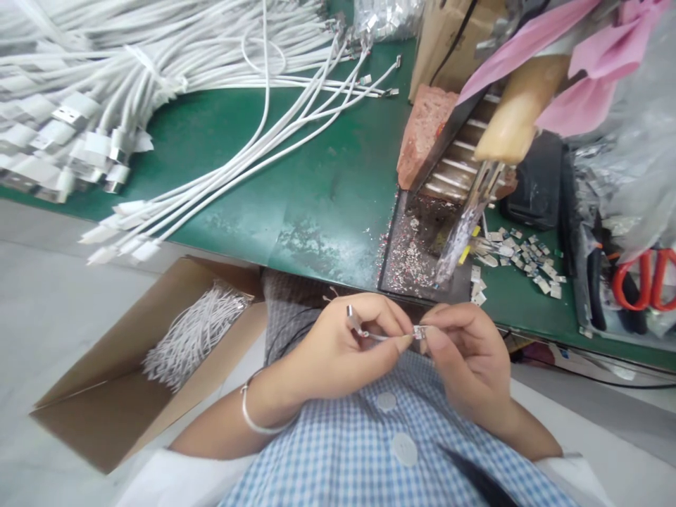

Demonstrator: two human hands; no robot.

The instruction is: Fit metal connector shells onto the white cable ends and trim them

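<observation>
Over my lap, just off the table's front edge, both hands meet fingertip to fingertip. My left hand pinches a short white cable between thumb and fingers. A metal plug on one end of that cable sticks up behind my left fingers. My right hand is closed in a pinch on a small silvery connector piece, right at the cable's other end. Whether the piece and the cable are joined cannot be made out, as fingertips cover part of them.
Long white USB cables lie on the green table. A soldering iron leans over a solder-spattered tray and a brick. Small connector boards and red-handled scissors lie right. A cardboard box holds short cables.
</observation>
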